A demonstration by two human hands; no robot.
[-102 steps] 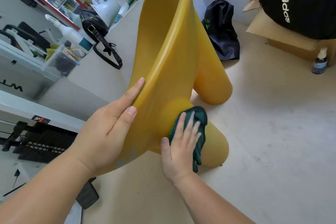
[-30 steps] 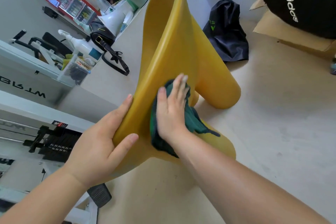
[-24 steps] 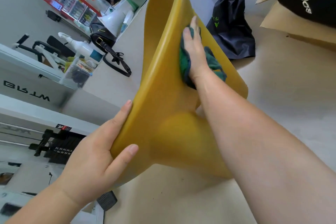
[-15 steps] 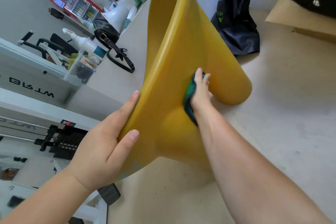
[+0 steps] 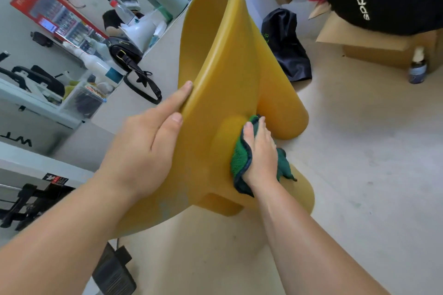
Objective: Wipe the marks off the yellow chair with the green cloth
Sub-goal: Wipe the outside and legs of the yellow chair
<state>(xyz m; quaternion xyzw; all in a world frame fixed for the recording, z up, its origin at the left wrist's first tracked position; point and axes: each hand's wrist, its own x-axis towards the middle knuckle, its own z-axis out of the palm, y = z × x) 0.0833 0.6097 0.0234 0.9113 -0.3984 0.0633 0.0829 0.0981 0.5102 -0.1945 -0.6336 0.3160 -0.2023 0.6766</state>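
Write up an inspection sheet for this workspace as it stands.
Surface: beige floor, scuffed.
Job's things: yellow chair tilted; green cloth pressed against its side.
Clutter: black bag, small bottle and cardboard box on the floor.
Hands: left hand holds the chair's rim; right hand presses the cloth flat.
Cables: nothing seen.
Surroundings: white shelf with spray bottle and handbag; red box behind.

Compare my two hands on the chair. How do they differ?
The left hand is bare and grips the rim of the chair between thumb and forefinger; the right hand presses the cloth flat against the chair. The left hand sits higher, at the rim; the right hand is lower, by the legs. Both touch the chair.
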